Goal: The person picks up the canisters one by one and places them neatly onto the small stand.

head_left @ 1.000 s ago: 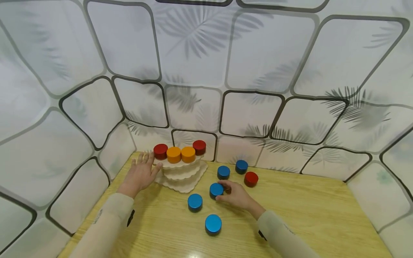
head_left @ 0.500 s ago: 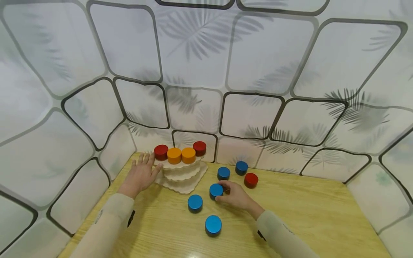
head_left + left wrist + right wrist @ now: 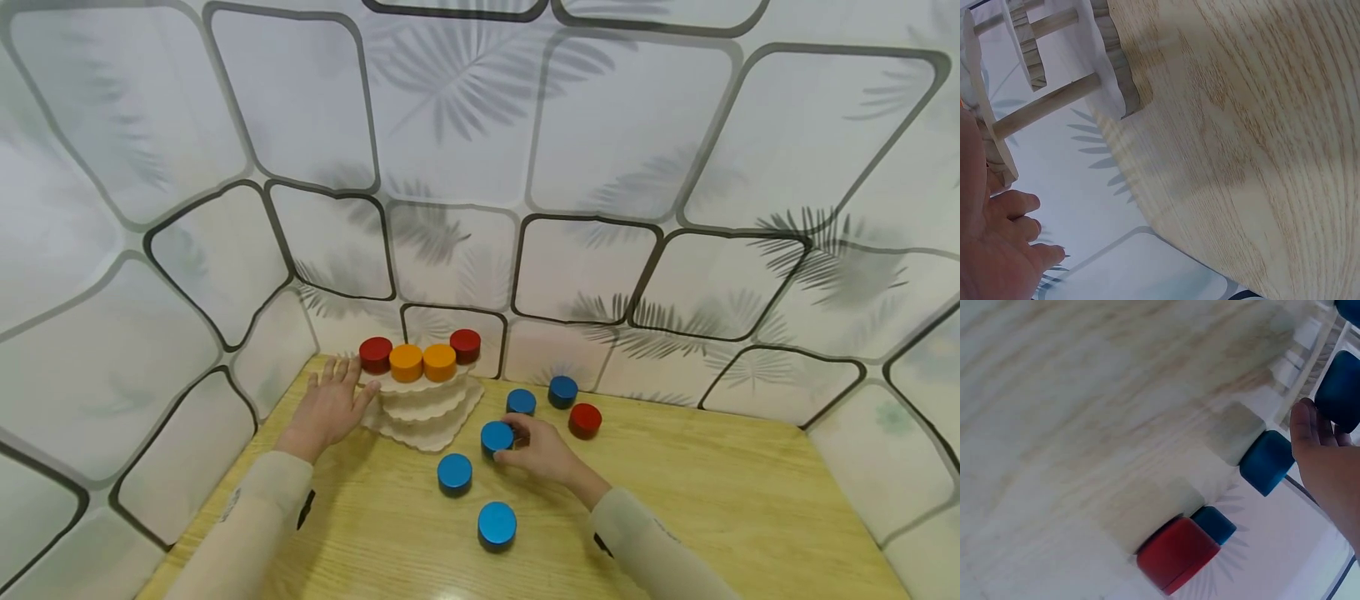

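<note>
My right hand point(image 3: 546, 452) pinches a round blue block point(image 3: 497, 438) between thumb and fingers, right of the stand; the right wrist view shows the same blue block point(image 3: 1339, 392) at the fingertips. At the left, a three-tiered wooden stand point(image 3: 427, 408) with scalloped edges has a red block point(image 3: 375, 355), two orange blocks, one of them an orange block point(image 3: 406, 363), and another red block point(image 3: 465, 347) on its top tier. Against that tier's left side rests my left hand point(image 3: 326, 408), fingers extended. In the left wrist view, posts point(image 3: 1047, 105) join the tiers.
Other blue blocks stand on the wooden table point(image 3: 675, 500): one near block point(image 3: 497, 525), one left of it point(image 3: 454, 473), and two farther back, including a blue block point(image 3: 562, 392). A red block point(image 3: 585, 421) is beside those. Patterned walls point(image 3: 585, 267) enclose the back and sides.
My right hand has moved slightly left and away from me, and the pinched blue block has shifted with it. The left hand and the stand hold their places.
</note>
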A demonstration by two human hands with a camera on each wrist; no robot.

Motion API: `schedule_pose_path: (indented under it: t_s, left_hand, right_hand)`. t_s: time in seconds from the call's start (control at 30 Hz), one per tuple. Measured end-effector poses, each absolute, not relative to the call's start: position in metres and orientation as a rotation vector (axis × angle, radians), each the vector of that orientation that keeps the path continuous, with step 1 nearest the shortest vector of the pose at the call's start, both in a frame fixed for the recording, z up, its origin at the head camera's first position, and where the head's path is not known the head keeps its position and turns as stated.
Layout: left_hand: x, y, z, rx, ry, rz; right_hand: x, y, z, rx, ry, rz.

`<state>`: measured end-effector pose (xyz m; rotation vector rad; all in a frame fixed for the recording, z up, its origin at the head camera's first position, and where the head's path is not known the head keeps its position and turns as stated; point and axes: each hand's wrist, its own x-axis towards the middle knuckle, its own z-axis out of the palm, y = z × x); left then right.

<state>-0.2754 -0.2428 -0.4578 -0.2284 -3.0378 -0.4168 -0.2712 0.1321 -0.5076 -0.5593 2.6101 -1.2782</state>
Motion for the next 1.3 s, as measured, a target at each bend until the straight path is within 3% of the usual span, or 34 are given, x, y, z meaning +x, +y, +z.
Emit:
schedule_pose_path:
  t_s: [0.8, 1.3]
  left_hand:
    - [-0.272, -0.242, -0.456, -0.198, -3.016, -0.359]
    - [-0.275, -0.243, -0.458, -0.2, -3.01, -0.346]
  right_hand:
    - [-0.274, 0.074, -0.478, -0.751, 2.578, -1.294]
    - [-0.273, 0.038, -0.474, -0.698, 2.591, -1.346]
